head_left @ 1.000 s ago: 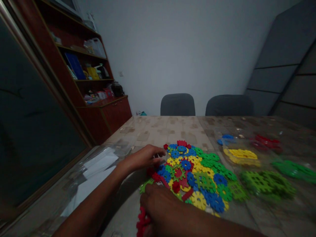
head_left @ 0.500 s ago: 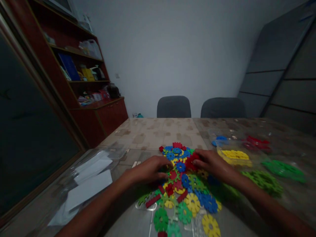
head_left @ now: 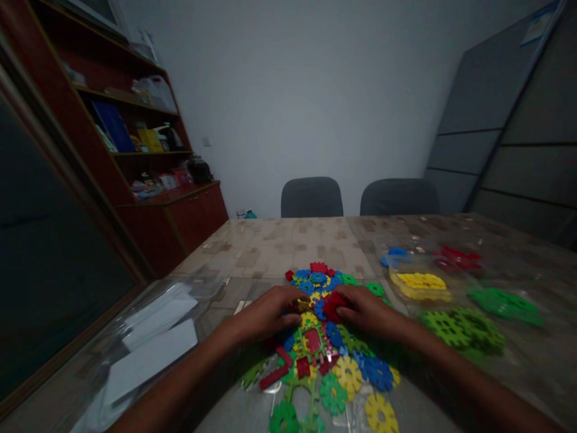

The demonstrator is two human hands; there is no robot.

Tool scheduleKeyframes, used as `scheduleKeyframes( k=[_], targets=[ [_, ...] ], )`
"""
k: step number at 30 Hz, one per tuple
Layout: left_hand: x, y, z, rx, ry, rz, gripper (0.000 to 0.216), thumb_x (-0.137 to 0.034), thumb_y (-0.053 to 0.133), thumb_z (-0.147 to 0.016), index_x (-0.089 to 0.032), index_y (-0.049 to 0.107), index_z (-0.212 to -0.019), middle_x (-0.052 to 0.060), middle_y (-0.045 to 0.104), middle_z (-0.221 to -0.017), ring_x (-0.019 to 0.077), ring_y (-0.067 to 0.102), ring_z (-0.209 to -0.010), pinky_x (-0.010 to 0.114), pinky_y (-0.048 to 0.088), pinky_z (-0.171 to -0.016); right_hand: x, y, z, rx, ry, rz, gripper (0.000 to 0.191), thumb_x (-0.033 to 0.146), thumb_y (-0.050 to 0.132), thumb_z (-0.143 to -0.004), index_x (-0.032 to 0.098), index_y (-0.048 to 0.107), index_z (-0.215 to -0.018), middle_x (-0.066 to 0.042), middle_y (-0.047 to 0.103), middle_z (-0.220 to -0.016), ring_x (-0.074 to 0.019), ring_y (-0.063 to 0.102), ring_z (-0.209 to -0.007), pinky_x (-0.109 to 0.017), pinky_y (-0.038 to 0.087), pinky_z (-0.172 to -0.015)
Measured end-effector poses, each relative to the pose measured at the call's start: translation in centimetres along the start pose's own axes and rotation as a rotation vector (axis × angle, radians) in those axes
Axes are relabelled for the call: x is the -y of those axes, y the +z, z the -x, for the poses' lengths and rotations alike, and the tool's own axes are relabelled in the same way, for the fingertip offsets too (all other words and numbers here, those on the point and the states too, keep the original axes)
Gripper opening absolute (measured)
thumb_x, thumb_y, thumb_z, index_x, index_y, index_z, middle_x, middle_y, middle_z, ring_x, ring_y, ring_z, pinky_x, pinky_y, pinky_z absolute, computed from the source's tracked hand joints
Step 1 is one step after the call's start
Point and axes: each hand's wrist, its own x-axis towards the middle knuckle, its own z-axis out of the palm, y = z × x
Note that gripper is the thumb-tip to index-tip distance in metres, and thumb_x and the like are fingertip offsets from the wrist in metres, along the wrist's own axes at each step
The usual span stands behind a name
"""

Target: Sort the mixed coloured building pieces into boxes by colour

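Note:
My right hand [head_left: 367, 308] is closed on a red plastic building piece [head_left: 333, 307], thumb below and fingers above, over the pile of gear-shaped pieces. Facing it, my left hand [head_left: 280, 310] curls its fingers and thumb around a yellow plastic piece [head_left: 305, 304], partly hidden by the fingers. Blue gear pieces [head_left: 318, 278] lie just beyond the hands. Nearer to me are a green frame-like piece [head_left: 311, 343], a red bar [head_left: 274, 377], yellow gear pieces [head_left: 348, 374] and a dark blue gear piece [head_left: 379, 374].
On the right stand clear containers with yellow pieces [head_left: 419, 281], red pieces [head_left: 458, 258] and green pieces [head_left: 507, 305]. Light green pieces [head_left: 464, 329] are stacked before them. White cards [head_left: 153, 358] lie on the left beside clear plastic. Two grey chairs [head_left: 312, 197] stand behind the table.
My right hand has moved left with the red piece, closer to my left hand, uncovering a green gear piece behind it. The view has turned slightly right.

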Motion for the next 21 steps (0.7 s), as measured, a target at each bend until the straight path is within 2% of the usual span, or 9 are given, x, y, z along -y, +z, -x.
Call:
scheduleKeyframes(
  k=[4,7,11,15,18,21],
  targets=[
    [0.3,0.9,-0.1,0.006,0.004,0.041,0.041,-0.013,0.068,-0.081,-0.019,0.064,-0.121,0.008,0.069,-0.112,0.0256,0.061,-0.098,0.036,0.044,-0.089,-0.4,-0.3,0.1,0.045,-0.039,-0.127,0.002,0.018,0.056,-0.081,0.018,0.056,-0.079,0.001,0.060,-0.076,-0.0154,0.053,-0.069,-0.025,0.038,-0.063],
    [0.2,1.6,-0.2,0.028,0.017,0.129,0.048,-0.013,0.068,-0.080,-0.021,0.061,-0.127,0.004,0.070,-0.101,0.0219,0.062,-0.088,0.033,0.046,-0.081,-0.6,-1.2,0.1,0.069,-0.056,-0.200,0.010,0.028,0.059,-0.083,0.018,0.058,-0.086,0.000,0.060,-0.079,-0.0159,0.054,-0.072,-0.026,0.041,-0.063],
    [-0.1,1.9,-0.5,0.016,-0.001,0.330,0.056,-0.014,0.066,-0.083,-0.019,0.052,-0.137,0.005,0.069,-0.102,0.0190,0.064,-0.089,0.031,0.048,-0.080,-0.6,-2.7,0.4,0.106,-0.062,-0.253,0.018,0.034,0.057,-0.086,0.019,0.058,-0.097,-0.002,0.061,-0.086,-0.0168,0.056,-0.077,-0.027,0.045,-0.067],
    [-0.5,2.0,-0.6,0.010,-0.039,0.515,0.057,-0.011,0.067,-0.080,-0.018,0.054,-0.135,0.005,0.069,-0.095,0.0168,0.064,-0.084,0.030,0.048,-0.079,-0.3,-4.0,0.9,0.148,-0.047,-0.202,0.009,0.027,0.059,-0.084,0.020,0.057,-0.088,0.000,0.058,-0.082,-0.0168,0.053,-0.077,-0.027,0.043,-0.068],
    [-0.8,2.2,-0.6,0.026,-0.039,0.534,0.055,-0.010,0.068,-0.079,-0.019,0.056,-0.133,0.005,0.070,-0.094,0.0162,0.063,-0.082,0.031,0.048,-0.078,0.2,-4.3,1.2,0.182,-0.021,-0.138,0.004,0.018,0.058,-0.082,0.020,0.055,-0.084,0.000,0.057,-0.079,-0.0163,0.052,-0.074,-0.027,0.041,-0.065],
    [-0.9,2.3,-0.6,0.047,-0.027,0.545,0.052,-0.011,0.066,-0.081,-0.018,0.057,-0.132,0.005,0.071,-0.097,0.0170,0.064,-0.084,0.031,0.048,-0.079,0.8,-3.9,1.3,0.221,0.002,-0.075,0.007,0.013,0.056,-0.080,0.019,0.055,-0.082,0.000,0.059,-0.080,-0.0163,0.053,-0.074,-0.027,0.041,-0.066]
  ],
)
